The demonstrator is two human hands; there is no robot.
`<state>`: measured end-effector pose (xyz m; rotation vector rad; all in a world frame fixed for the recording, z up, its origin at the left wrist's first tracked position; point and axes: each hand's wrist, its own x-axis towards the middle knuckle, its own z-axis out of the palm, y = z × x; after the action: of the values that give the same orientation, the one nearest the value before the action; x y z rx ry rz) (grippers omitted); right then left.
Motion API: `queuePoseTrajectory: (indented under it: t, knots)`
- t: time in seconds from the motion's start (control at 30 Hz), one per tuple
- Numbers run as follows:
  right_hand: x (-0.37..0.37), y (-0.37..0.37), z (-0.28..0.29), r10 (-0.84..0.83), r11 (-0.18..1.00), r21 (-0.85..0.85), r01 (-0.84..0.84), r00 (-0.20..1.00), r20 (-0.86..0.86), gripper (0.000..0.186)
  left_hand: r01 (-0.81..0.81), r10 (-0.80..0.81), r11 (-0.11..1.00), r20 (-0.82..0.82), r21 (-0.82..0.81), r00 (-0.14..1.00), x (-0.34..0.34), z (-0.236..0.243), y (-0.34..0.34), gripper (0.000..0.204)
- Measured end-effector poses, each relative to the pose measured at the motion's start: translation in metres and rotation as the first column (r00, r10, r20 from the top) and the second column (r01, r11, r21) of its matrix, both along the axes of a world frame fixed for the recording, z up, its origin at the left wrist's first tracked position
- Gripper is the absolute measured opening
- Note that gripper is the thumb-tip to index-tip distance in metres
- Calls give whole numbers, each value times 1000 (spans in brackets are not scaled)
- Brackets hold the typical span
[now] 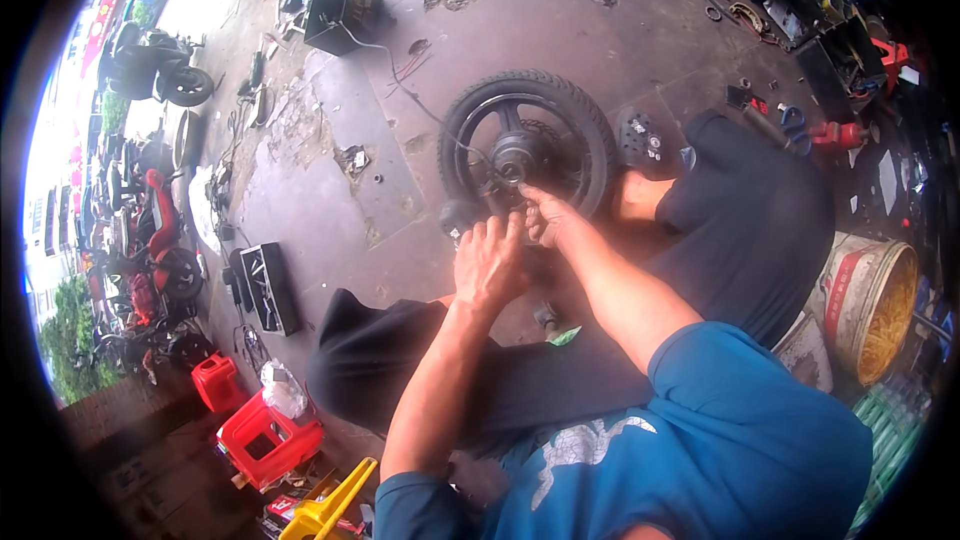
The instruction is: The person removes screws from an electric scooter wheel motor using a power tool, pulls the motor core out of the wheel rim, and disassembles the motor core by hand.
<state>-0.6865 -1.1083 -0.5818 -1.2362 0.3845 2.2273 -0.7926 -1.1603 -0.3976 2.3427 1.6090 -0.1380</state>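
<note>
A black spoked wheel with a tyre point(585, 132) lies on the floor between my bent legs, with a dark central hub point(518, 155) and a thin cable running from it. My right hand point(550, 220) reaches to just below the hub's centre, index finger at the axle area, other fingers curled; what they hold is unclear. My left hand point(488, 265) is beside it at the wheel's lower edge, fingers bent together, their tips and anything in them hidden. A dark clog point(640, 137) is right of the tyre.
A black box point(336, 14) with wires stands beyond the wheel. Left are scooters point(165, 80), a black tray point(276, 290) and red stools point(255, 442). Right are scattered tools point(792, 120), black cases point(838, 60) and a large bucket point(840, 300).
</note>
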Motion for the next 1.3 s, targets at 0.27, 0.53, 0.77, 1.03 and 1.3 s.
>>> queuePoseTrajectory:
  t: [0.27,0.53,0.77,1.03,1.3]
  knots:
    - [1,-9,9,-143,985,66,157,973,-180,17,-270,272,952,-2,-142,962,6,-4,8,58]
    - [8,-11,-29,-165,982,72,177,976,-142,17,-481,433,869,296,115,852,9,2,0,36]
    - [-2,-7,-14,-248,967,-82,242,966,-70,18,16,-46,975,132,222,990,6,-7,-8,62]
    - [1,-7,-18,-81,996,-31,81,997,-14,30,14,-22,998,149,58,989,2,-2,-4,54]
    - [5,-4,-18,-14,998,-55,15,1000,11,33,-90,98,993,104,-80,990,3,-7,-2,49]
